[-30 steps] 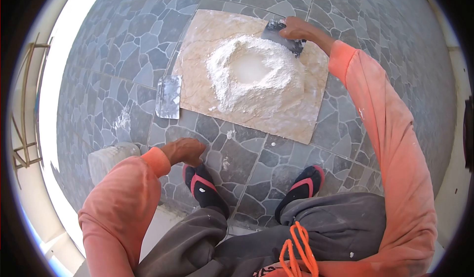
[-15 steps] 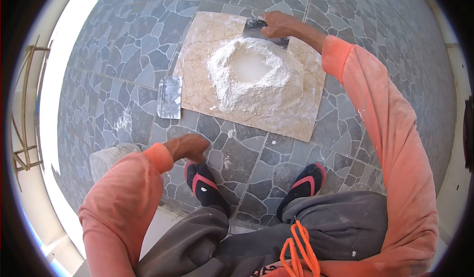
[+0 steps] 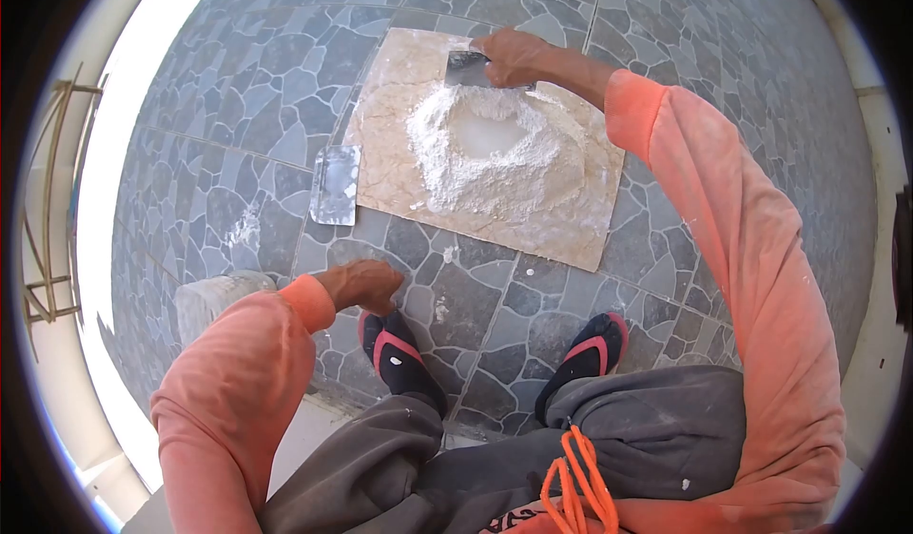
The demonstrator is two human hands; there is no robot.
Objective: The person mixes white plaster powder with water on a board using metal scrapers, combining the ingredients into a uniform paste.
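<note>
My right hand (image 3: 515, 57) grips a flat, dark metal scraper (image 3: 466, 69) at the far edge of a heap of white powder (image 3: 447, 177). The blade touches the heap's far rim. A pale, whitish liquid pool (image 3: 490, 136) fills the hollow in the middle of the powder. The heap lies on a beige marbled tile board (image 3: 390, 87). Nearer to me, my left hand (image 3: 366, 285) hangs above the floor with its fingers curled in and nothing visible in them. A second metal scraper (image 3: 337, 187) lies against the board's left edge.
Grey stone-patterned floor tiles (image 3: 228, 87) surround the board, with white splashes here and there. A whitish bucket-like object (image 3: 214, 296) stands partly behind my left sleeve. My feet in black and pink footwear (image 3: 404, 363) are close to the near side of the board.
My right hand and its scraper have moved left along the heap's far side, and powder there has shifted toward the pool. My left hand has barely moved.
</note>
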